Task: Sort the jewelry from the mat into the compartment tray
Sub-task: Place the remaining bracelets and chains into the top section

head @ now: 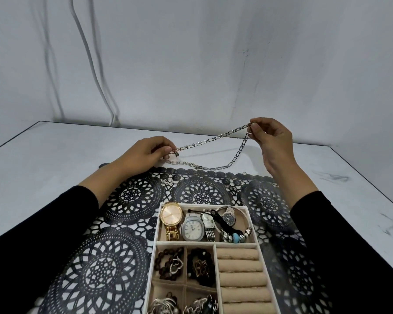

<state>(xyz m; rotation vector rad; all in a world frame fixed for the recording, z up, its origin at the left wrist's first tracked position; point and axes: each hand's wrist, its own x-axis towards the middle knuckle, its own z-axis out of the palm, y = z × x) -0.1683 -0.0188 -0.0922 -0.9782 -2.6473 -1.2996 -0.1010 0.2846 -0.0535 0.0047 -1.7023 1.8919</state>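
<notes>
Silver-toned, one chain hangs pinched by left hand and right hand beyond four watches in one tray.

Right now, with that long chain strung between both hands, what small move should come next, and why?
Probably bring the hands together so the chain folds into a short bundle. The left hand and right hand pinch it wide apart, its slack loop rests on the table by the far edge of the mat, and the compartments of the tray look narrow beside it.

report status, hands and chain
Left hand, right hand each pinch silver link chain. Chain sags over black lace mat's far edge. Beige compartment tray unobstructed.
</notes>
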